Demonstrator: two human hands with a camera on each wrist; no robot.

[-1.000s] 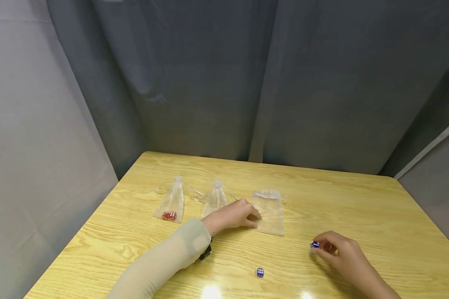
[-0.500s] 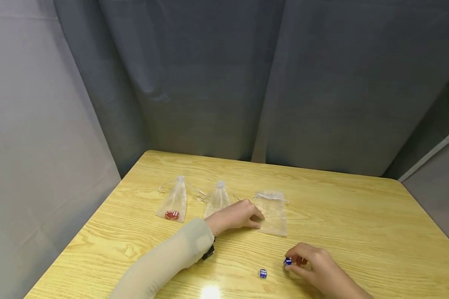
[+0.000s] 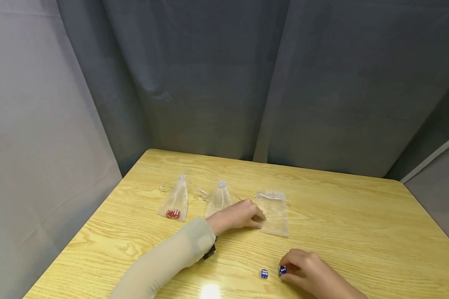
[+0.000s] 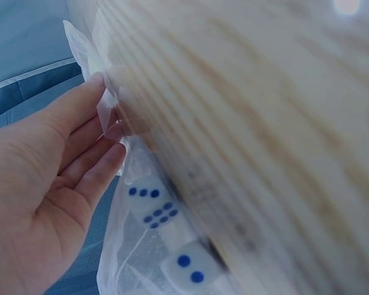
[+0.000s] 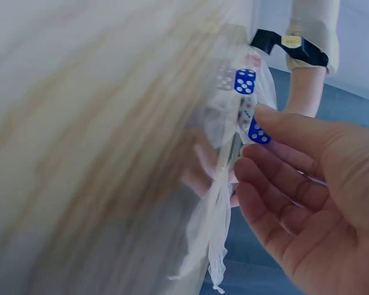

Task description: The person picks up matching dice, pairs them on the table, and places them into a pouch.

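Note:
My right hand (image 3: 310, 272) pinches a blue die (image 3: 282, 270) between thumb and fingertips, low over the table. A second blue die (image 3: 264, 274) lies just to its left; both blue dice also show in the right wrist view. My left hand (image 3: 239, 215) rests at the near left edge of the rightmost sheer drawstring bag (image 3: 275, 216). In the left wrist view its thumb and fingertips stand apart with bag fabric (image 4: 106, 117) between them. That bag lies flat, its mouth loose, nothing visible inside.
A cinched sheer bag (image 3: 218, 199) lies behind my left wrist, with white dice (image 4: 152, 206) inside. Farther left, another cinched bag (image 3: 179, 199) holds red dice (image 3: 173, 214). All lie on the wooden table (image 3: 340, 207), with grey curtains (image 3: 194, 83) behind.
My right hand has moved left and nearer with its blue die, up beside the other one. The left hand has stayed at the bag's edge; the whole view has shifted slightly.

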